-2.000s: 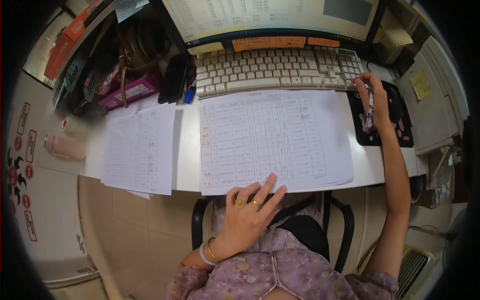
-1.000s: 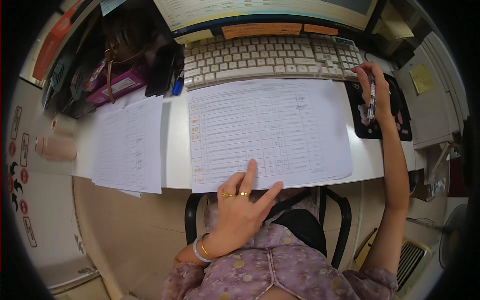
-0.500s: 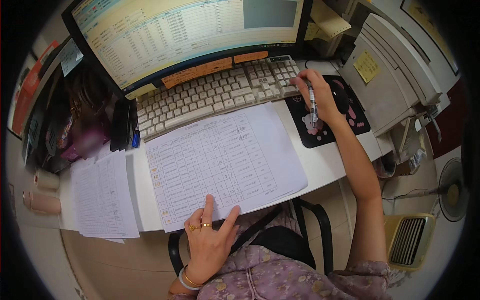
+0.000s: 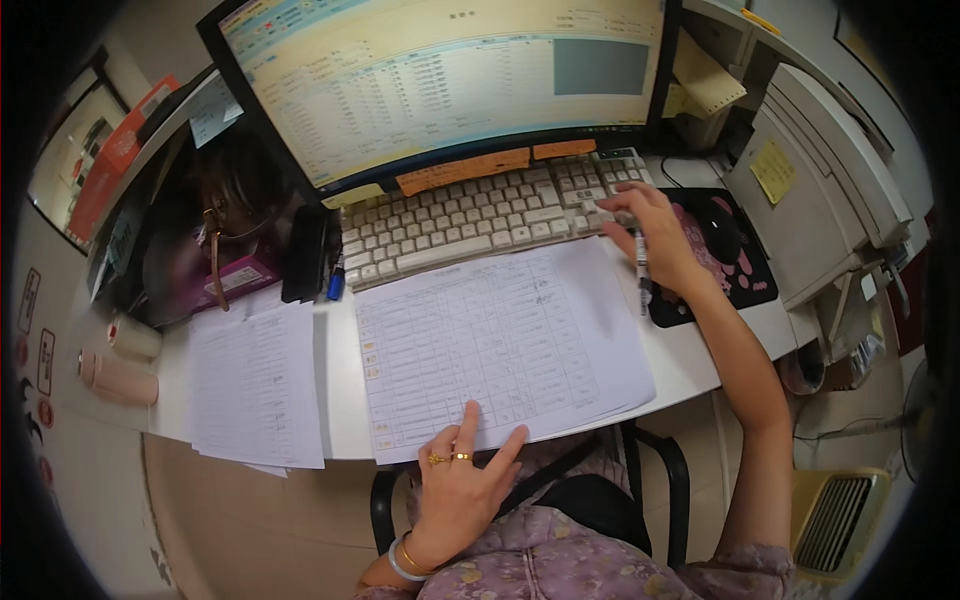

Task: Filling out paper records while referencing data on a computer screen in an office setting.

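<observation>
Shows the right hand (image 4: 655,235) shifted off the mouse pad (image 4: 750,285), where it lay half a second ago, and onto the right end of the keyboard (image 4: 470,220), fingertips touching the number keys. Keeps the grip of that hand closed on a pen (image 4: 642,275), barrel pointing down toward the person and crossing the top right corner of the printed sheet (image 4: 500,340). Leaves the mouse (image 4: 722,235) untouched just beside the wrist. Suggests, as a judgement only, a switch from pointing to keying, with the sheet serving as the source. Places the sheet flat on the counter (image 4: 340,400), between keyboard and near edge, its lower margin overhanging. Pins that margin with the left hand (image 4: 460,490), grip open, fingers spread flat, nothing held, as in the earlier views. Brings the monitor (image 4: 440,80) far more fully into view than two seconds ago, through an upward tilt of the head. Sets a second stack of sheets (image 4: 255,385) well to the left. Among containers, shows only a dark open bag (image 4: 180,250) at the far left, with a pink box (image 4: 240,275) at its mouth; cannot tell the rest of its contents.
</observation>
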A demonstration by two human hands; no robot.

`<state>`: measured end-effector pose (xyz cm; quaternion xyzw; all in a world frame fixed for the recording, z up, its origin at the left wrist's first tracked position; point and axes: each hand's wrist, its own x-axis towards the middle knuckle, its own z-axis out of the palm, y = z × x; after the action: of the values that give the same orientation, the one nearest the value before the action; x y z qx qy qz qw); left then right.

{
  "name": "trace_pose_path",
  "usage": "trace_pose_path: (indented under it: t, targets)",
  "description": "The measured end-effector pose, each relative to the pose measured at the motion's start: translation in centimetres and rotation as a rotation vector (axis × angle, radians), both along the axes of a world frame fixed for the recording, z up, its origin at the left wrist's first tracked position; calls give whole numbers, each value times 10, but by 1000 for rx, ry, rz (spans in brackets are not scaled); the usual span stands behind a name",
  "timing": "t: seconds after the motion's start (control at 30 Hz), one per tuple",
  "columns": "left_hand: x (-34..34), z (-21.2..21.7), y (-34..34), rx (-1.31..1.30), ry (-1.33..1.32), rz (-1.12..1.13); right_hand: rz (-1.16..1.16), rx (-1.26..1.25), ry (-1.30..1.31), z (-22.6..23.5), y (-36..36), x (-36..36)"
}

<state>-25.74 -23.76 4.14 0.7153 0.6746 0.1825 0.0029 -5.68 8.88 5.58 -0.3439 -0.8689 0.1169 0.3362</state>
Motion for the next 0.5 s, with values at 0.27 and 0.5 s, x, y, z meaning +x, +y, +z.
trace_pose_path:
  t: [0.27, 0.5]
  targets:
    - [0, -5, 0, 24, -3, 5, -30, 45, 134, -3, 8, 17]
    - [1, -4, -2, 18, -25, 2, -30, 45, 99, -9, 10, 18]
